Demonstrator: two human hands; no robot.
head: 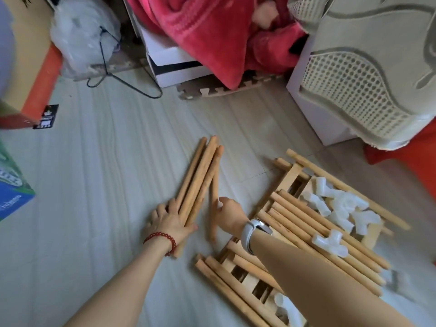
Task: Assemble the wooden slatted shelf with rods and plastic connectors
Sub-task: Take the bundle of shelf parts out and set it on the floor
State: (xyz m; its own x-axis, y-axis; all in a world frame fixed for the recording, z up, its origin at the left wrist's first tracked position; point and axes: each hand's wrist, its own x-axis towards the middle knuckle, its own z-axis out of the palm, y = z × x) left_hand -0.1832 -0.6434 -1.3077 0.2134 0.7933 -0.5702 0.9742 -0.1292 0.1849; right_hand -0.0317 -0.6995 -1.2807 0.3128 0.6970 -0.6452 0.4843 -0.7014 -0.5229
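A bundle of several wooden rods (200, 175) lies on the pale floor, fanning up and to the right. My left hand (168, 221), with a red bead bracelet at the wrist, lies over the bundle's near end with its fingers curled round the rods. My right hand (228, 214), with a white watch on the wrist, holds a single rod (214, 192) that lies just right of the bundle. To the right sits the wooden slatted panel (238, 272) with more rods (313, 234) on top. White plastic connectors (339, 206) are heaped on the panel's far end.
A white box (177, 64) under a red blanket (212, 36) stands at the back. A white perforated plastic cabinet (349, 90) is at the right, cardboard boxes (26, 74) at the left. A black wire hanger (132, 83) and a plastic bag (82, 34) lie behind.
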